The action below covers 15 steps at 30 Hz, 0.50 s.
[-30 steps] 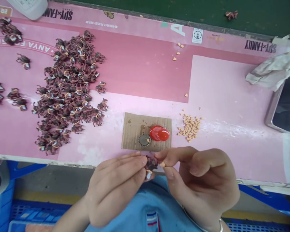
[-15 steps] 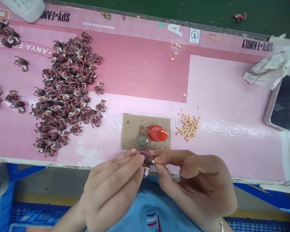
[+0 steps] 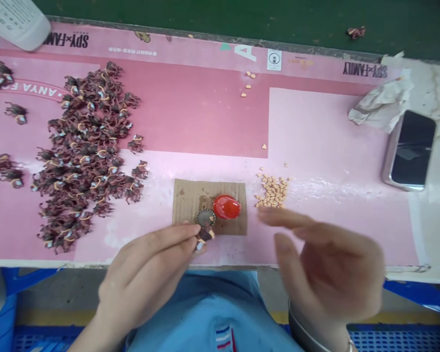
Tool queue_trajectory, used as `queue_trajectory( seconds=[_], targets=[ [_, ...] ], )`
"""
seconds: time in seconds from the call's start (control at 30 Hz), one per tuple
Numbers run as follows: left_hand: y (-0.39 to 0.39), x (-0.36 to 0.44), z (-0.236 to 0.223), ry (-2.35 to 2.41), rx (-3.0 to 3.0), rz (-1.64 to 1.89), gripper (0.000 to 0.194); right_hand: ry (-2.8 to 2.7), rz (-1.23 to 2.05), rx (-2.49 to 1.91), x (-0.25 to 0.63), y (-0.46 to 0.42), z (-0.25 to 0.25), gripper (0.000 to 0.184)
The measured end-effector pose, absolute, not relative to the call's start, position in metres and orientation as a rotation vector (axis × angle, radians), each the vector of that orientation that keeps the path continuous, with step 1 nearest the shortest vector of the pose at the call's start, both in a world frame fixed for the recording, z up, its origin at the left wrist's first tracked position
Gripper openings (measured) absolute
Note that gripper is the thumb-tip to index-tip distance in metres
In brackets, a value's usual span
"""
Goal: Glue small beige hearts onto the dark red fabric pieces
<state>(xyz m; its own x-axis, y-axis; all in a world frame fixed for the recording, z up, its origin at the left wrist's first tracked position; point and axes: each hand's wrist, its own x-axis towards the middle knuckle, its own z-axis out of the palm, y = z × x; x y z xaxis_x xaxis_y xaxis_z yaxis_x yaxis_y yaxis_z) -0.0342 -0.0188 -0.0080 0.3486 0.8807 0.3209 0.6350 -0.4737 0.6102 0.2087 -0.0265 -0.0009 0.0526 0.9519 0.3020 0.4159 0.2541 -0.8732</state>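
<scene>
We are clamping a brown figure (image 3: 205,235) in the fingers of our left hand (image 3: 146,271) at lower centre, its long axis tilting up rightward, while our right hand (image 3: 326,269) is holding its fingers apart just below the tan granules (image 3: 271,191).

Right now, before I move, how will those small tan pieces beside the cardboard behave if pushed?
They will probably scatter easily: the small tan pieces lie loose in a low heap, with a few strays apart from it. On the smooth-looking pink mat they may slide. They look light, and are likely fiddly to pinch singly.
</scene>
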Motion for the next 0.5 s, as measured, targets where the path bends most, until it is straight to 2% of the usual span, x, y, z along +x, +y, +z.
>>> queue_trajectory(
  seconds=[0.07, 0.13, 0.2, 0.27, 0.5],
  targets=[
    [-0.007, -0.043, -0.007, 1.359, 2.207, 0.825, 0.02, -1.415, 0.442, -1.465, 0.233, -0.026, -0.013, 0.02],
    [0.012, -0.054, -0.004, 1.342, 2.234, 0.843, 0.013, -1.397, 0.249, -1.658, 0.257, -0.026, -0.024, 0.018],
    [0.037, -0.063, 0.001, 1.344, 2.245, 0.901, 0.005, -1.533, 0.18, -1.839, 0.274, -0.025, -0.032, 0.016],
    [0.067, -0.069, 0.007, 1.42, 2.245, 0.919, 0.006, -1.653, 0.185, -1.9, 0.283, -0.021, -0.037, 0.014],
    [0.233, -0.049, 0.008, 1.832, 2.295, 0.535, 0.067, -1.905, 0.144, -1.816, 0.289, 0.008, -0.033, 0.01]
  ],
)
